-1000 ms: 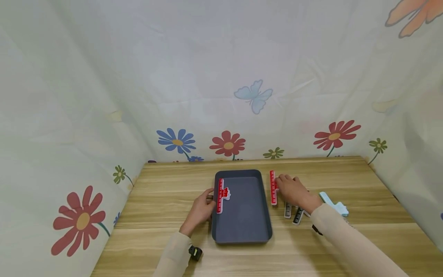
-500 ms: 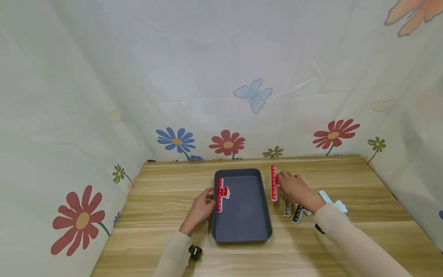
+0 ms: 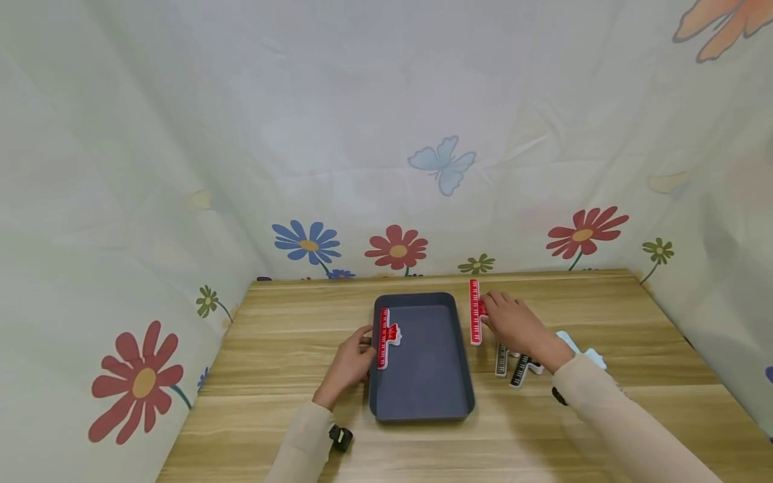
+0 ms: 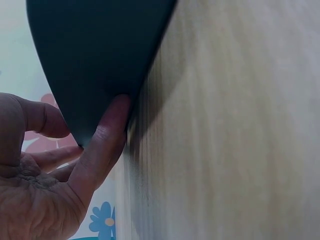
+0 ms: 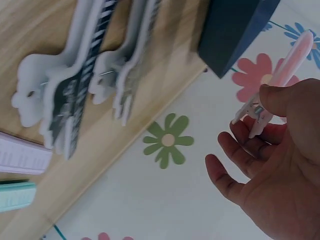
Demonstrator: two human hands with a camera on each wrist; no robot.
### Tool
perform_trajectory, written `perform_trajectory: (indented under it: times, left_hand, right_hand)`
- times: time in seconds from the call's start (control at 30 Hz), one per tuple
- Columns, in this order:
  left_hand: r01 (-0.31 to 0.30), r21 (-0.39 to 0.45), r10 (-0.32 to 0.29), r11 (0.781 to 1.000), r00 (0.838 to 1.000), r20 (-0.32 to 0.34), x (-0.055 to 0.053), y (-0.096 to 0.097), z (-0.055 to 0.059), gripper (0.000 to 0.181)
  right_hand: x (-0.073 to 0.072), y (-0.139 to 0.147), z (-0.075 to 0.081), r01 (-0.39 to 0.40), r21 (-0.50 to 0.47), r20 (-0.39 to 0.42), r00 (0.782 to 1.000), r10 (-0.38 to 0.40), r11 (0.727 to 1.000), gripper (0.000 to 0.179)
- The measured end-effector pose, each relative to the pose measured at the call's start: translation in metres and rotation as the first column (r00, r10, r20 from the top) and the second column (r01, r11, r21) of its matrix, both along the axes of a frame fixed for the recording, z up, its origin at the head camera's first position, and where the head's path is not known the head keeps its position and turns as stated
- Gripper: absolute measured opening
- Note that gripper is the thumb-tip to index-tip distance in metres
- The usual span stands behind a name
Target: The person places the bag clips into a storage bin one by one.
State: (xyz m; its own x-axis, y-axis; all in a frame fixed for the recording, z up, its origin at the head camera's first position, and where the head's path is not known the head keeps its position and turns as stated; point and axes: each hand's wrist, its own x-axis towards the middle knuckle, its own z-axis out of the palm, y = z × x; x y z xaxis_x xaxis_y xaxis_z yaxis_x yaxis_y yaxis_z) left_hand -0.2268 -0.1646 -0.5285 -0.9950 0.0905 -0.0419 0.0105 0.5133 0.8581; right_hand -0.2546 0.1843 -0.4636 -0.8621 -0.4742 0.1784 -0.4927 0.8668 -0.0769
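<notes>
One red clip in the tray, a second in hand

Head view: the tray (image 3: 423,369), at lower centre, has one red clip (image 3: 383,339) lying along its left side. Just right of the tray, the right hand (image 3: 516,325) pinches another red clip (image 3: 475,312), outside the tray. Below that hand, two black clips (image 3: 501,361) lie on the table (image 3: 290,315), with a blue clip (image 3: 577,347) farther right. Judging by this layout, one clip is placed, one is underway and the others are left.

Left wrist view: the left hand (image 4: 45,185), lower left, grips the tray's wall between its fingers.

Right wrist view: the held clip, at right, appears lifted; the black clips fill the upper left, and a lilac clip (image 5: 22,154) shows at lower left.
</notes>
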Motion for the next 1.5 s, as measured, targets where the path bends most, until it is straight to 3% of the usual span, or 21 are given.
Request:
perform_trajectory:
  times: [1.03, 1.5]
  left_hand:
    - [0.004, 0.011, -0.004, 1.000, 1.000, 0.004, -0.001, 0.000, -0.001, 0.053]
    - [-0.003, 0.005, 0.003, 1.000, 1.000, 0.006, -0.001, 0.001, 0.001, 0.053]
  right_hand:
    - [0.004, -0.058, 0.018, -0.096, 0.049, 0.012, 0.995, 0.095, 0.994, 0.048]
    - [-0.010, -0.077, 0.013, -0.119, 0.091, 0.050, 0.992, 0.115, 0.989, 0.047]
